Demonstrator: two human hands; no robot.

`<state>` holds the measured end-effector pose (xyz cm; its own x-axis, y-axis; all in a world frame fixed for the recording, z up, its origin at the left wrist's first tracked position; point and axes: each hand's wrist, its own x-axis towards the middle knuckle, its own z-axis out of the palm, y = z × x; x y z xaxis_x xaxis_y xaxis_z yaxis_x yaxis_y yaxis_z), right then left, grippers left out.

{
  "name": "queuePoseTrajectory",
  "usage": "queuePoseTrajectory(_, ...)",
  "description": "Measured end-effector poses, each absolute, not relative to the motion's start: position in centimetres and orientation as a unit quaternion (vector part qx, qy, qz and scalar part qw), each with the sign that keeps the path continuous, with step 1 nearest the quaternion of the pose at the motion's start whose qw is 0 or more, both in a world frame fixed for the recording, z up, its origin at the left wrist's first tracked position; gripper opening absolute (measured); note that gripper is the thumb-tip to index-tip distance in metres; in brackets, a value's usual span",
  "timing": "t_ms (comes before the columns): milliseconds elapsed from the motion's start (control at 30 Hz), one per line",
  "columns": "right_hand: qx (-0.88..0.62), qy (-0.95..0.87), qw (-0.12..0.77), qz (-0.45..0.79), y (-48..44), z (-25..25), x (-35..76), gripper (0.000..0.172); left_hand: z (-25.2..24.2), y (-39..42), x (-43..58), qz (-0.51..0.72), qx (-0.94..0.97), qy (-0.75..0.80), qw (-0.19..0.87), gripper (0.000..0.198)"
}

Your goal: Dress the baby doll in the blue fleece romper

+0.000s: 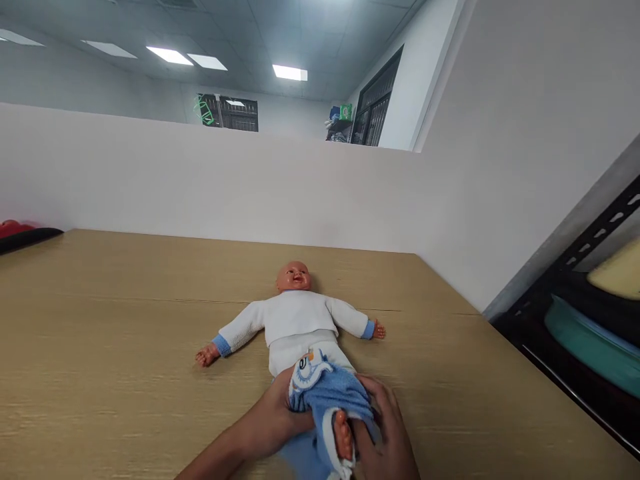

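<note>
A baby doll (300, 313) lies on its back on the wooden table, head away from me and arms spread. It wears a white top with blue cuffs. Blue pants (335, 390) with a white cartoon patch are bunched around its legs, and one foot pokes out of a white-trimmed leg opening. My left hand (280, 413) grips the pants on the left side, thumb near the foot. On the right, my right hand (383, 427) is closed on the pants, with fingers at the leg opening by the foot. The other foot is hidden.
The wooden table (125, 320) meets a low white partition (225, 180) at the back. To the right stands a black metal shelf (530, 333) holding a teal item (590, 340) and a yellow one (620, 270). A red object (15, 229) shows at the far left.
</note>
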<state>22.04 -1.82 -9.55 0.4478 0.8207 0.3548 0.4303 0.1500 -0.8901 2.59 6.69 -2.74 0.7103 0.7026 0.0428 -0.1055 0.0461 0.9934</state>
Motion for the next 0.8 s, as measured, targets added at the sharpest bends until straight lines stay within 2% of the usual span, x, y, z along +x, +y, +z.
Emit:
queuePoseTrajectory(133, -0.591, -0.534, 0.564, 0.219, -2.6, -11.6, 22.6, 0.049, -3.3, 6.5, 3.0, 0.314, 0.650, 0.227, 0.653, 0.060)
queuePoseTrajectory(233, -0.529, -0.531, 0.579, 0.321, -2.8, -11.4, 22.7, 0.056, -3.5, 6.7, 3.3, 0.341, 0.686, 0.206, 0.609, 0.048)
queuePoseTrajectory(367, -0.524, -0.489, 0.573, 0.398, -2.4, -9.6, 23.0, 0.040, -3.7, 7.2, 3.4, 0.352, 0.728, 0.223, 0.544, 0.029)
queuePoseTrajectory(467, -0.538, -0.450, 0.568, 0.430, -0.9, -8.7, 23.9, 0.028, -3.9, 7.1, 3.4, 0.353, 0.754, 0.267, 0.486, 0.041)
queuePoseTrajectory(533, -0.518, -0.446, 0.561, 0.466, 0.8, -8.7, 24.8, 0.025, -4.0, 6.8, 3.5, 0.354, 0.758, 0.305, 0.455, 0.052)
queuePoseTrajectory(700, -0.457, -0.440, 0.515, 0.576, 5.1, -9.9, 26.4, 0.030, -4.7, 7.4, 3.7, 0.353, 0.746, 0.359, 0.435, 0.051)
queuePoseTrajectory(800, -0.397, -0.458, 0.479, 0.635, 6.5, -9.8, 26.7, 0.048, -4.9, 8.7, 3.6, 0.366, 0.714, 0.369, 0.469, 0.051)
